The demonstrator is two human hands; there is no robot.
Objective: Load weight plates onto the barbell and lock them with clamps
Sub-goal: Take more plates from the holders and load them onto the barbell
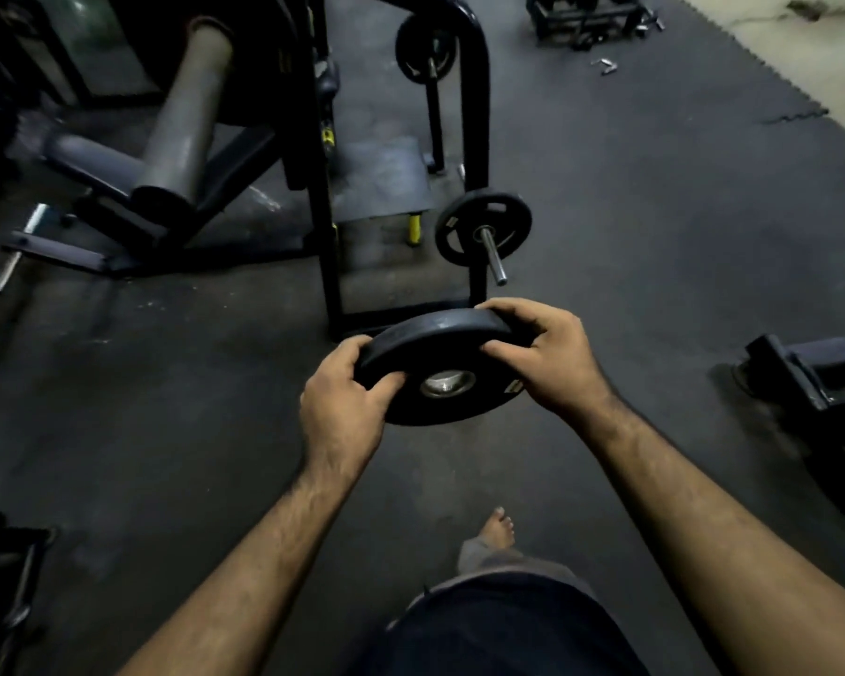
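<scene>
Above the dark gym floor [606,236], both hands [342,407] grip a weight plate [435,353]; next, its hole must meet the barbell sleeve [493,256].

Both bare forearms reach forward from the bottom of the view, converging slightly. The left hand [343,402] curls its fingers [384,383] inward, thumb on top. The right hand [550,356] is higher, fingers [508,312] wrapped over and thumb pressed beneath. One bare foot [497,528] shows below, apparently mid-step.
</scene>
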